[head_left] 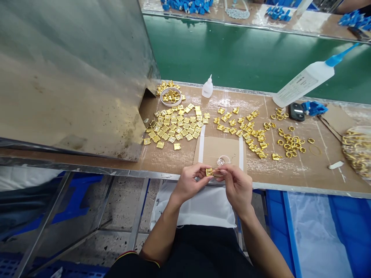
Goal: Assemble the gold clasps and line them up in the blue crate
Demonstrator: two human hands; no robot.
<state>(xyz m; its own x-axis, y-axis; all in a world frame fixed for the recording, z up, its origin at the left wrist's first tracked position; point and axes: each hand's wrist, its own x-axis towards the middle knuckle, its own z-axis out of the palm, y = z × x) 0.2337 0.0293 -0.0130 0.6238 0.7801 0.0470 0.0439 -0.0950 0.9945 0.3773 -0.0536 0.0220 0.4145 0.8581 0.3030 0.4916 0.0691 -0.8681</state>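
Note:
My left hand point(189, 182) pinches a small gold square metal piece point(209, 172) between thumb and fingertips, just above the table's front edge. My right hand point(237, 185) is closed on a thin stick-like tool point(216, 170), whose tip meets the gold piece or lies right beside it; its exact kind is too small to tell. Behind the hands, a small clear round dish point(223, 160) rests on a cardboard pad point(222, 146) with white tape strips. Flat gold squares point(176, 125) lie spread to the left, and more gold pieces point(252, 133) lie to the right.
A metal box point(72, 77) stands at the left. Behind the work area are a small white bottle point(207, 88), a tape ring point(171, 97) around gold pieces, and a large tilted bottle point(304, 83). Gold rings point(292, 144) lie at right, above a blue bin point(278, 216). A green belt point(246, 54) runs beyond.

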